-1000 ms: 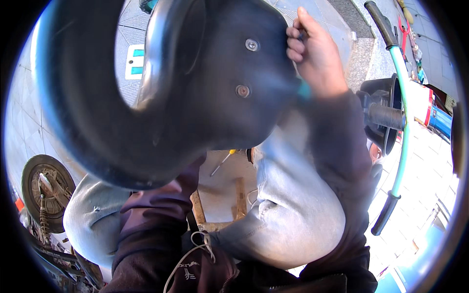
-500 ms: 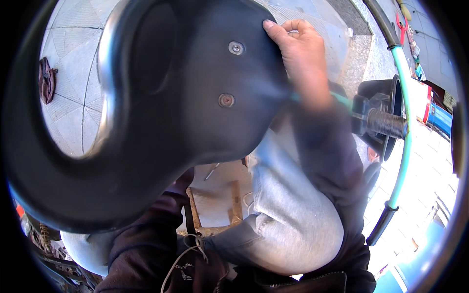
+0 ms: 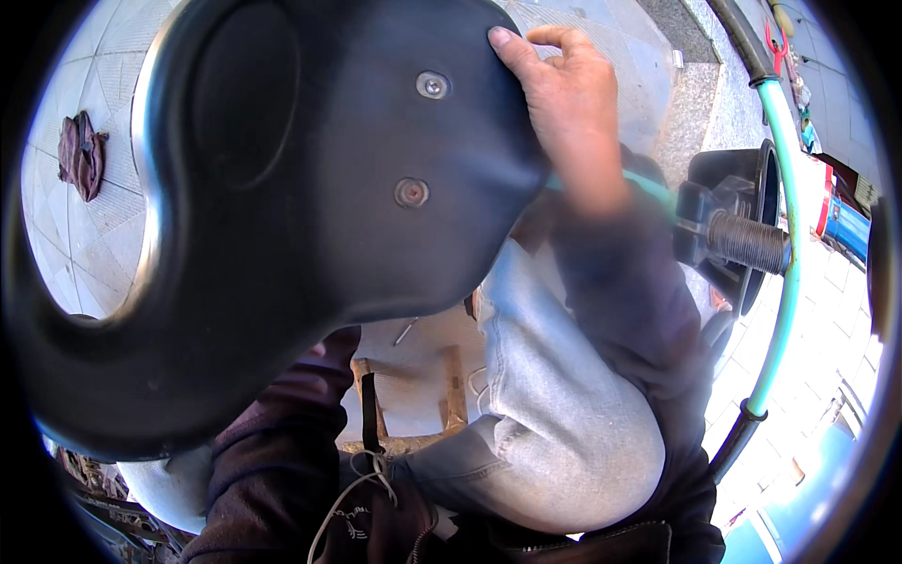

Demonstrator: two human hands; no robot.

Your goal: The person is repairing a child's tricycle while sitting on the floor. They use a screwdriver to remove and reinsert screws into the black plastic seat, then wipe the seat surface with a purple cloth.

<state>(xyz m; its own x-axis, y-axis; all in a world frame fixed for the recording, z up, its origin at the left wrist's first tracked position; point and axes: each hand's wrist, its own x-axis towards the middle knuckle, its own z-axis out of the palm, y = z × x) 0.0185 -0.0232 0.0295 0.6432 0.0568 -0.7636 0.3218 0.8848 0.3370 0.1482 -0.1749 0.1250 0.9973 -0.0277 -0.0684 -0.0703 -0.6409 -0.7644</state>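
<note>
Here, a dark crumpled cloth [image 3: 83, 156] lies on the paving at far left; beside it, the curved black panel [image 3: 282, 226] spans the left and centre, hiding the left hand — I cannot tell its grip. The right hand [image 3: 570, 99], half-curled, has its thumb at the panel's right edge — whether clasping, unclear. Farther right stands a turquoise bar [image 3: 785, 244].

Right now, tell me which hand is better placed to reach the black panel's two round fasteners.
Right, most likely: the right hand is in plain view, thumb at the edge of the black panel, near the upper fastener. The left sleeve runs behind the panel, which largely hides that hand.
</note>
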